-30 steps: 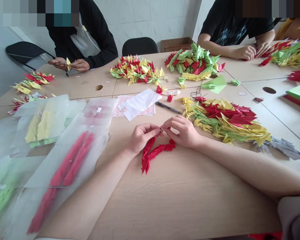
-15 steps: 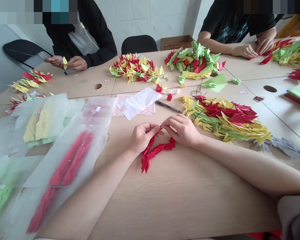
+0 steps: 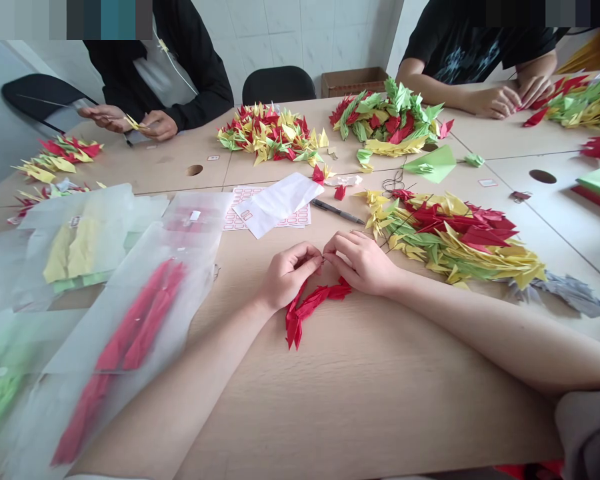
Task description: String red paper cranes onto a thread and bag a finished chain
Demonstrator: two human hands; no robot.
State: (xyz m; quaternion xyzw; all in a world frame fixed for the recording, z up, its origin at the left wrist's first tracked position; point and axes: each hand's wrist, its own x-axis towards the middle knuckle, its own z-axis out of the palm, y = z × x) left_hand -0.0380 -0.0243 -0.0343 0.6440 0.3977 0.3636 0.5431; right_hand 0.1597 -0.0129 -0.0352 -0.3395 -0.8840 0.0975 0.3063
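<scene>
The red paper strand (image 3: pixel 314 303) lies on the bare wood of the bench (image 3: pixel 365 387), just below the two hands and on the near side of them, its upper left end running in under the left hand (image 3: pixel 293 272). It looks like folded paper pieces set close together, so it should be very light, bendable as a chain though each piece is crisp, not slippery, and easy to crush or tear at the thin points. The safest hold is probably a light pinch at an end or across the thicker folded bodies, leaving the sharp tips alone. The strand has no single long axis: it bends into a V, one limb running from the left hand toward the wearer, the other slanting up and away to the right, toward the right hand (image 3: pixel 363 263). The spiky tips at the bend point toward the wearer. The fingers of both hands are drawn into a pinch and meet tip to tip above the V, seemingly on a tiny piece (image 3: pixel 323 257), too small to identify; whether it joins the strand I cannot tell. Beyond the right hand, a multicoloured paper bundle (image 3: pixel 460 240) lies well apart from the strand.
</scene>
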